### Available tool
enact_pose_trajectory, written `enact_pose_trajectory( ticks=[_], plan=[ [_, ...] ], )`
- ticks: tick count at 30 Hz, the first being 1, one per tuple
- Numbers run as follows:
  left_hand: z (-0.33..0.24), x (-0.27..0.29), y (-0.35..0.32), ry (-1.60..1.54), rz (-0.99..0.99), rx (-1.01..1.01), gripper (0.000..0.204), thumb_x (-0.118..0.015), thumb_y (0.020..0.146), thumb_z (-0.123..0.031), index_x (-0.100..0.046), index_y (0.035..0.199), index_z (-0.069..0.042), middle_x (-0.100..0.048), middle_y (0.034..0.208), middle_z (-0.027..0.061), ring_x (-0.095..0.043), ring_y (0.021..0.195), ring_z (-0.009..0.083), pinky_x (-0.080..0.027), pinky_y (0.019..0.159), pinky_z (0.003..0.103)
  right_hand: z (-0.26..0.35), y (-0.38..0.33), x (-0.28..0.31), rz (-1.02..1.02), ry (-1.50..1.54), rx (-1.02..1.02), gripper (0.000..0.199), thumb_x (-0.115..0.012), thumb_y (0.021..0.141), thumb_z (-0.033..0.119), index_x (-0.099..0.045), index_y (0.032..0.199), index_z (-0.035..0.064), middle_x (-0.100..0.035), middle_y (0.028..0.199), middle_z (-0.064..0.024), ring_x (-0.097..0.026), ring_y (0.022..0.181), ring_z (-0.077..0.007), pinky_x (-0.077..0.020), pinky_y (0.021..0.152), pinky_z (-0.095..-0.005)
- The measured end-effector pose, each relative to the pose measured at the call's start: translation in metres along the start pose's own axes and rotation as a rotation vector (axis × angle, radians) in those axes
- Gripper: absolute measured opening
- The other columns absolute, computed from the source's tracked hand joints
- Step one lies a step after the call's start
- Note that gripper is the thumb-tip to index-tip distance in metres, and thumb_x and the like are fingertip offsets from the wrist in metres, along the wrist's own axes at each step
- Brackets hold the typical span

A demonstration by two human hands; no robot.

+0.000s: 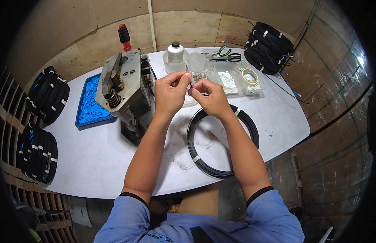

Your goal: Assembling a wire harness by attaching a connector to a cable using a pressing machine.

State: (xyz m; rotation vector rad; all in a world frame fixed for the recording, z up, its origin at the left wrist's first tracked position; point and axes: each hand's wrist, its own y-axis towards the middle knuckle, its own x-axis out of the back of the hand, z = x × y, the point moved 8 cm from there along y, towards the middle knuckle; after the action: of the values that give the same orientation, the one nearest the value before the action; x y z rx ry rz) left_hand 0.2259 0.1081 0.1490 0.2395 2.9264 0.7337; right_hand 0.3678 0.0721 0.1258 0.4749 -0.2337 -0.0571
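Observation:
Both my hands are raised over the middle of the table, close together. Between thumb and index finger, my left hand (172, 91) pinches a small slim silvery piece (186, 67), its pale tip pointing up. Beside it, my right hand (212, 95) is closed with thumb and fingers pressed together. What it grips is mostly hidden; a bit of something dark shows at the fingertips. Below the right forearm, a coil of black cable (192, 139) lies flat, bound with white ties. Just beyond my hands stands a compartment of small metal parts (200, 76).
A metal press (131, 85) with a red-and-black handle stands left, beside a blue tray (96, 122) of blue pieces. Behind are a white bottle (175, 53), scissors (230, 57), a tape roll (250, 77) and white pieces (227, 79). Black cable coils (269, 48) are stacked at both sides.

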Motion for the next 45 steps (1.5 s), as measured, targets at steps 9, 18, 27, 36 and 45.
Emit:
enact_pose_trajectory(
  ticks=[9,18,27,36,45],
  plan=[
    [0.009,0.005,0.000,-0.036,-0.012,0.083,0.024,-0.070,0.091,-0.017,-0.074,0.095,0.006,-0.070,0.073,0.0036,-0.059,0.066,0.0064,-0.048,0.059,0.023,0.005,-0.007,-0.012,-0.008,-0.065,0.006,0.015,-0.069,0.090,0.013,-0.065,0.093,-0.0008,-0.070,0.078,-0.0076,-0.067,0.075,-0.0101,-0.0540,0.071,-0.0283],
    [0.001,0.004,0.001,0.000,0.011,0.076,0.025,-0.070,0.091,-0.017,-0.073,0.094,0.007,-0.070,0.075,0.0042,-0.060,0.067,0.0069,-0.049,0.060,0.024,0.004,-0.007,-0.016,-0.067,0.065,0.010,0.011,-0.060,0.098,0.010,-0.062,0.094,0.0005,-0.068,0.082,-0.0057,-0.065,0.076,-0.0118,-0.0541,0.071,-0.0267],
    [0.004,-0.002,0.000,-0.010,0.138,0.122,0.022,-0.070,0.093,-0.017,-0.072,0.099,0.004,-0.071,0.080,0.0054,-0.061,0.070,0.0079,-0.049,0.063,0.024,0.002,-0.008,-0.018,-0.036,0.180,-0.060,0.017,-0.056,0.101,0.015,-0.062,0.092,0.0012,-0.066,0.080,-0.0053,-0.063,0.077,-0.0123,-0.0517,0.075,-0.0278],
    [-0.003,-0.008,-0.006,-0.035,0.199,0.193,0.019,-0.069,0.094,-0.018,-0.068,0.097,0.001,-0.066,0.080,0.0003,-0.057,0.073,0.0061,-0.047,0.066,0.022,0.003,-0.009,-0.015,-0.054,0.258,-0.071,0.012,-0.061,0.097,0.010,-0.063,0.093,-0.0002,-0.068,0.079,-0.0060,-0.065,0.075,-0.0108,-0.0540,0.068,-0.0263],
    [-0.003,-0.009,-0.007,-0.065,0.262,0.229,0.018,-0.068,0.095,-0.015,-0.067,0.099,0.002,-0.067,0.082,0.0028,-0.060,0.073,0.0069,-0.048,0.065,0.022,0.006,-0.008,-0.015,-0.036,0.326,-0.015,0.014,-0.058,0.100,0.012,-0.064,0.095,-0.0002,-0.069,0.085,-0.0063,-0.064,0.078,-0.0110,-0.0539,0.073,-0.0270]
  ],
)
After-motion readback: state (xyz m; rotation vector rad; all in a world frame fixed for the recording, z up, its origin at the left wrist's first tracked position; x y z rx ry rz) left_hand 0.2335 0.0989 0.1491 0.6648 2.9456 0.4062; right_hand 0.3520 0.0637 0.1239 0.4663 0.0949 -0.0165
